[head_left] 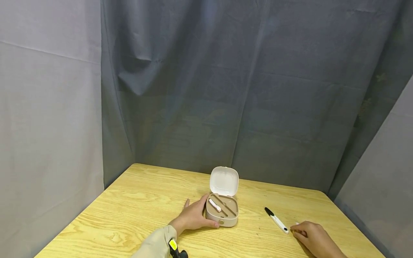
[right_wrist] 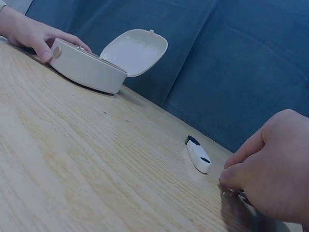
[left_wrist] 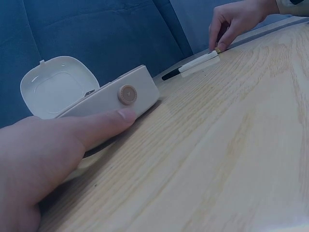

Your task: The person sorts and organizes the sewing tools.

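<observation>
A small cream-white case [head_left: 227,221] with a round beige button stands with its lid [head_left: 224,181] raised. Its brown slotted tray [head_left: 232,205] carries a slim white piece [head_left: 214,205] lying in the left slot. My left hand [head_left: 193,216] holds the case from the left side, thumb along the front by the button. On the right my right hand [head_left: 313,234] is down at the tabletop, fingertips pinching a small, mostly hidden object with a yellowish part [left_wrist: 218,50]. Just left of those fingertips lies a white-handled tool [head_left: 279,223] with a long black end.
The wood-grain table [head_left: 135,200] has rounded far corners. A dark grey curtain [head_left: 193,89] hangs right behind its far edge, with pale cloth walls [head_left: 51,107] at both sides. A black wrist strap with a yellow tag [head_left: 173,244] sits on the left sleeve.
</observation>
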### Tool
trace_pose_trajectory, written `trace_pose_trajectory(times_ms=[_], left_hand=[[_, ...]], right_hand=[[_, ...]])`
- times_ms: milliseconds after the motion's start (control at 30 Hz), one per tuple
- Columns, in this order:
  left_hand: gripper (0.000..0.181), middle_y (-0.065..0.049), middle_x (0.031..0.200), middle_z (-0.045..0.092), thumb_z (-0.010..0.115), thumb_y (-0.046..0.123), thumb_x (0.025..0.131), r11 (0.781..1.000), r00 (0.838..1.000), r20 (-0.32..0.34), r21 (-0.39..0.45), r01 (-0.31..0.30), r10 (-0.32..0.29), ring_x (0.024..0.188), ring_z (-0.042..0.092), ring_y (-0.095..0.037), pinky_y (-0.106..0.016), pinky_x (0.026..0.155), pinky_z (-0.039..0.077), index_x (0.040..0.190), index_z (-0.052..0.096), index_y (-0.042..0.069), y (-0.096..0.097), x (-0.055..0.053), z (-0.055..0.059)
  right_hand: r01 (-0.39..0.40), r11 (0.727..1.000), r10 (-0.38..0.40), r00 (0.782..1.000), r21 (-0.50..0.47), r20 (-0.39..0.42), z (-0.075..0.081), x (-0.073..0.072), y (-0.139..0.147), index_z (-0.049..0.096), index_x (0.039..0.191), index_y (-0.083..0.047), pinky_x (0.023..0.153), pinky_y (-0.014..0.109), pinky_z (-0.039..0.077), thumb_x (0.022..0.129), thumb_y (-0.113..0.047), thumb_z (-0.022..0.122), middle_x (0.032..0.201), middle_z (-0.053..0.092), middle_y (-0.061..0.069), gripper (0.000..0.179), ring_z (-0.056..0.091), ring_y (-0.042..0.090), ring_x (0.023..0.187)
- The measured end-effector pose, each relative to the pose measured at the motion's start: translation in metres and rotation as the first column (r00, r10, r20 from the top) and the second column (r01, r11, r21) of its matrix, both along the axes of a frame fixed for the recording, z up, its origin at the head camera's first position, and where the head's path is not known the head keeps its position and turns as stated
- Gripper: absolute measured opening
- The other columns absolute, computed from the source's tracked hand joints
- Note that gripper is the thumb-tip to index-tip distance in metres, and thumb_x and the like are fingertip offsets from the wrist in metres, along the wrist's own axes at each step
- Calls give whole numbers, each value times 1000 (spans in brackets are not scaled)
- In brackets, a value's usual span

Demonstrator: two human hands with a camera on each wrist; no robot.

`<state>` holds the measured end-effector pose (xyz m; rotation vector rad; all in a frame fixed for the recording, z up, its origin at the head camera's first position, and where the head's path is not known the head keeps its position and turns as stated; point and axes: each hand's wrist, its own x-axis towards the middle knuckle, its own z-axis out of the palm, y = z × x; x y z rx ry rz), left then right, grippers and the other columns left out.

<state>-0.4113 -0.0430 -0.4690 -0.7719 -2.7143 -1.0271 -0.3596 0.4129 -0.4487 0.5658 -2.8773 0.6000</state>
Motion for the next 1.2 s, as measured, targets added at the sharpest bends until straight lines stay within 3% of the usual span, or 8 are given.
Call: trace_pose_trajectory(times_ms=[300,533,667,900,1200], left_hand=[[121,-3,156,49,82,73,72,1000,1000,5,4,2,-2,143,45,-24,-72,116,5,163,29,15,0,-3,-4],[121,-8,156,48,83,70,72,1000,1000,-8,-2,-3,3,143,45,-28,-73,115,6,163,29,12,-1,-3,-5],[122,-5,156,48,82,73,71,1000,1000,4,-15,-9,9,143,44,-25,-71,117,5,163,28,14,-1,-5,-5],[122,-4,154,51,83,73,71,1000,1000,-5,-21,-5,5,142,46,-25,-71,117,6,163,29,14,0,-8,-5],[122,-4,155,50,82,74,71,1000,1000,3,-20,-13,13,142,45,-24,-71,117,6,163,29,14,0,-5,-6]], right_hand=[[129,991,-123,985,38,-121,1,3,-8,79,111,-7,70,33,58,91,-6,77,97,72,-1,19,66,14,79],[121,992,-114,983,42,-143,4,4,-13,77,114,-1,70,37,59,91,2,74,101,73,5,23,68,20,84],[111,993,-103,979,38,-176,8,4,-20,77,113,-1,69,36,59,88,8,74,102,73,8,26,69,23,86],[100,995,-94,973,17,-212,14,6,-31,76,113,-2,59,27,51,86,10,75,102,70,5,29,60,11,75],[74,997,-65,948,18,-312,18,2,-42,78,107,-3,63,28,56,83,13,77,100,71,5,29,68,20,82]])
